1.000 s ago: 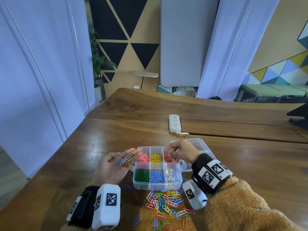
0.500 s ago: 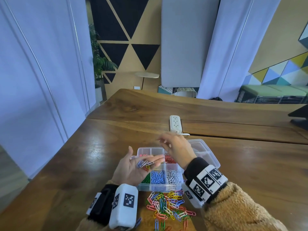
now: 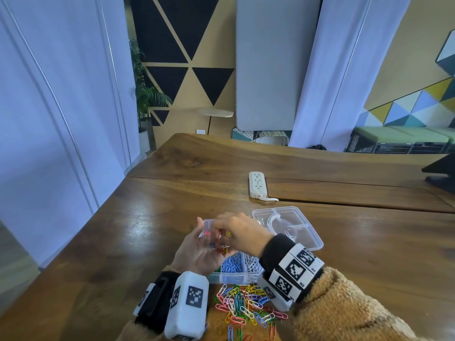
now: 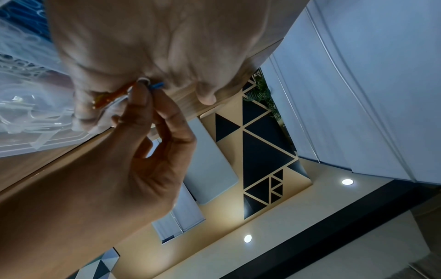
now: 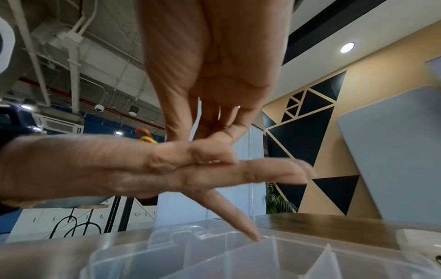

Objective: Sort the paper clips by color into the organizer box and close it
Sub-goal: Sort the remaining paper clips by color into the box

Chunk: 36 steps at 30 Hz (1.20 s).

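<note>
Right hand (image 3: pixel 240 233): moved from the box's far row to the left palm; fingertips pinch a clip there.
Left hand (image 3: pixel 200 249): raised over the organizer box (image 3: pixel 246 273), palm up, cupping few clips.
Meaning: handful nearly sorted; loose pile (image 3: pixel 246 306) remains, lid (image 3: pixel 295 226) open.

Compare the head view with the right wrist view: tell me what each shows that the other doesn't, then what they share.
Only the head view shows the unsorted clip pile on the table, the blue clips and white clips filling near compartments, and the power strip.

Only the right wrist view shows, from below, the ceiling pipes and the right hand's fingertips reaching onto the left hand's fingers.

Both show the left hand, the right hand, the clear organizer box and clips lying on the left hand.
</note>
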Tool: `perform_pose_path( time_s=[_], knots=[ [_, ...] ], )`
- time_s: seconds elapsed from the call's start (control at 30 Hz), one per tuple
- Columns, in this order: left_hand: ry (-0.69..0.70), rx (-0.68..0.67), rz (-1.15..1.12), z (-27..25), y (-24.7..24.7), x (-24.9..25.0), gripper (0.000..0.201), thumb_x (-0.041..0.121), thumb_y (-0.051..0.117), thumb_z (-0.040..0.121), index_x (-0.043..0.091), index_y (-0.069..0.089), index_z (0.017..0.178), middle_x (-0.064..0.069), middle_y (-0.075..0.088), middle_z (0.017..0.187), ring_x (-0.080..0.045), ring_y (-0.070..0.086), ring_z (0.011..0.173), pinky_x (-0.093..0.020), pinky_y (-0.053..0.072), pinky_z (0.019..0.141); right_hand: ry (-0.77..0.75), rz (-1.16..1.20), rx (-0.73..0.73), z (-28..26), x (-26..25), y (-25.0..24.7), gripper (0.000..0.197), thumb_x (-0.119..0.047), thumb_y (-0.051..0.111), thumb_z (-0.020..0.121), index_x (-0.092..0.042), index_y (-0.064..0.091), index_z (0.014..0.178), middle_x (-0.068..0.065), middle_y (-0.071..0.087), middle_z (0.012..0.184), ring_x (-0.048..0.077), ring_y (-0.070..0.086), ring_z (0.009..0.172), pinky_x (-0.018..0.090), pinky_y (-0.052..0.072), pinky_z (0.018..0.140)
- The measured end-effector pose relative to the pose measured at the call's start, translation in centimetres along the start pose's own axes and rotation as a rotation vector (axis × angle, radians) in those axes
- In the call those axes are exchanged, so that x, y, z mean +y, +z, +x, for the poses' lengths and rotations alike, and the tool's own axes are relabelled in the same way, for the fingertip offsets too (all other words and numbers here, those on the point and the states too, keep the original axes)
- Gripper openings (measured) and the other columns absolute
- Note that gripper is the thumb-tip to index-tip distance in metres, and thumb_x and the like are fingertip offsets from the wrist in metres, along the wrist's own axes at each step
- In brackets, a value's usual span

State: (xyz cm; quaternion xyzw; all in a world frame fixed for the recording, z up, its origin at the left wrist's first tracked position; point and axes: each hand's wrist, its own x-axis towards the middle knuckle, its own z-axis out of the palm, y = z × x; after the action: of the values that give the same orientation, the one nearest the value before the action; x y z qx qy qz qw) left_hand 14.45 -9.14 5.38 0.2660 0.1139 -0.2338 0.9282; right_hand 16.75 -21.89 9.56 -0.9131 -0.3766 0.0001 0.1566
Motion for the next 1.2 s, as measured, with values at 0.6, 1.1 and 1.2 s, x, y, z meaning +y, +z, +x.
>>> perform_pose_path(
  time_s=[0.6,1.1,1.2],
  knots=[
    [0.026,-0.061,-0.014,0.4,-2.4,1.5,0.07,0.041,0.047,0.094,-0.016,0.038,0.134,-0.038,0.049,0.13,-0.047,0.057,0.11,-0.047,0.053,0.083,0.189,0.111,0.364,-1.8,2.2,-0.9,0.012,-0.005,0.06,0.084,-0.017,0.06,0.081,-0.014,0.05,0.077,0.002,0.049,0.071,0.017,0.044,0.072],
    [0.104,-0.067,-0.023,0.7,-2.4,0.0,0.057,0.03,0.05,0.091,-0.01,0.049,0.132,-0.028,0.052,0.133,-0.034,0.052,0.125,-0.035,0.036,0.11,0.251,0.106,0.261,-1.7,-2.4,4.1,0.024,-0.016,0.053,0.088,-0.007,0.05,0.11,0.009,0.055,0.11,0.029,0.056,0.095,0.035,0.043,0.072],
    [0.089,-0.106,-0.045,0.5,-2.2,-0.3,0.059,0.029,0.046,0.096,-0.009,0.034,0.14,-0.026,0.036,0.146,-0.028,0.048,0.129,-0.032,0.044,0.105,0.243,0.123,0.265,-1.7,-2.5,4.3,0.021,-0.018,0.054,0.089,-0.006,0.054,0.106,0.009,0.057,0.108,0.028,0.056,0.095,0.03,0.04,0.071]
  ],
)
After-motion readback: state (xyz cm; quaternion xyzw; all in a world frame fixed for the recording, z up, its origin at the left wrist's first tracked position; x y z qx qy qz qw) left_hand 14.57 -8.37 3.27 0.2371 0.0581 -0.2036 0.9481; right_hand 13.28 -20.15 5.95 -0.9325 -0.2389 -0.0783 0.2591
